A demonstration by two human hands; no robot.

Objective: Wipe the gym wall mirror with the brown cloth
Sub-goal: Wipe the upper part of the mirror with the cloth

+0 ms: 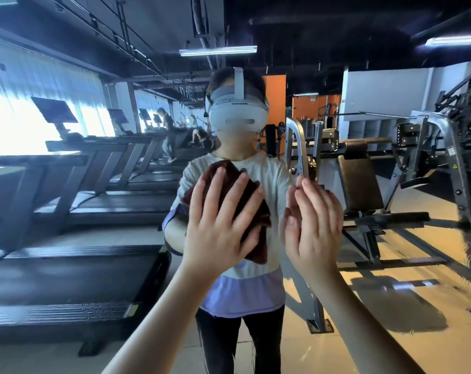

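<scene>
The wall mirror point(94, 265) fills the whole view and reflects the gym and a person in a headset. My left hand point(221, 222) presses the brown cloth point(258, 220) flat against the glass at chest height, fingers straight and spread. The cloth sticks out above and to the right of that hand. My right hand point(316, 228) is raised just to the right, fingers straight and together, fingertips close to or touching the glass, holding nothing. Its reflection meets it along the left edge.
All else is reflection: a row of treadmills point(75, 217) on the left, a weight bench and metal machine frames point(364, 184) on the right, people on treadmills far back, ceiling lights above.
</scene>
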